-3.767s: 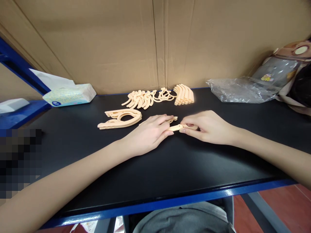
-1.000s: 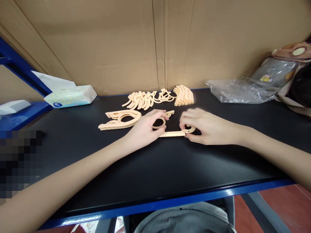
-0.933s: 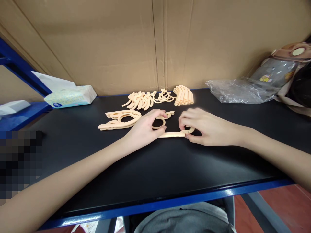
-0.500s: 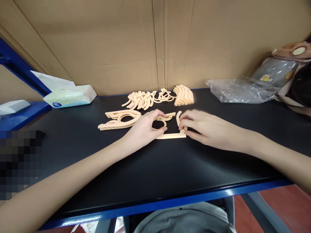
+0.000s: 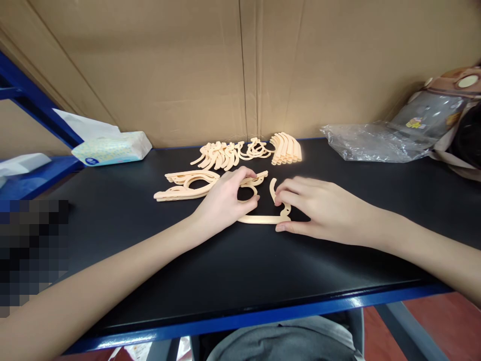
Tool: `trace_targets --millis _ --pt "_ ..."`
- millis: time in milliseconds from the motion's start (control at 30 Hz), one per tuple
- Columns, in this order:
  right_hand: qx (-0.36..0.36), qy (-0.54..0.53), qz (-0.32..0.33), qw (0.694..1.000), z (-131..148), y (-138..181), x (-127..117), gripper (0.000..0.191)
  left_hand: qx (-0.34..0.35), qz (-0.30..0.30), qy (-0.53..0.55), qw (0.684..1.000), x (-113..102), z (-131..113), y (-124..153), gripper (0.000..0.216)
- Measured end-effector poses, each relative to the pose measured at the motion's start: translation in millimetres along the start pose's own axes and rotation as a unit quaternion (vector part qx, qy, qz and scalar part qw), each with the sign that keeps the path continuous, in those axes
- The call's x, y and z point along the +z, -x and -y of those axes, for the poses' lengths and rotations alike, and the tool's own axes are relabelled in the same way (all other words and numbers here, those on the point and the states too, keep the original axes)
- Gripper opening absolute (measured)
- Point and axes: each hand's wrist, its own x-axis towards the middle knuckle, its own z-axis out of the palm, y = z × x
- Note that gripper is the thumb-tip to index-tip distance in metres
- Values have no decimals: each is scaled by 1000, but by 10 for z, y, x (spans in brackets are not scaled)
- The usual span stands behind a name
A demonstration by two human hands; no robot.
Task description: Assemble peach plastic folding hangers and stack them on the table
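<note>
A peach plastic folding hanger (image 5: 263, 218) lies on the black table (image 5: 240, 271) between my hands. My left hand (image 5: 225, 200) pinches its ring part (image 5: 248, 193) with thumb and fingers. My right hand (image 5: 319, 208) is closed on the hanger's right end, where a curved hook piece (image 5: 273, 189) stands up by the fingertips. Finished hangers (image 5: 186, 184) are stacked just left of my left hand. Behind, loose curved arms (image 5: 218, 154), small hooks (image 5: 257, 148) and a row of arm pieces (image 5: 287, 148) lie near the cardboard wall.
A tissue pack (image 5: 110, 148) sits at the back left by a blue shelf frame (image 5: 26, 95). A crumpled clear plastic bag (image 5: 372, 143) and a grey bag (image 5: 439, 110) lie at the back right. The table's blue front edge (image 5: 263, 316) is near my lap.
The hanger's straight arm has swung down toward me and the hook piece has turned upright at its right end. My right hand moved slightly nearer; my left hand stayed on the ring.
</note>
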Motion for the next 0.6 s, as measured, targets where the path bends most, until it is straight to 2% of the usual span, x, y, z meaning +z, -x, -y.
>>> trace_targets --millis 133,367,600 --pt "-7 4 -1 1000 7 0 18 34 1 -11 -8 1000 -5 -21 8 28" --pt "-29 -92 20 995 67 -14 -18 29 24 -18 -26 999 -18 -31 18 28" --pt "-71 -155 59 984 115 -38 -67 24 19 -6 -11 1000 -10 -18 9 27"
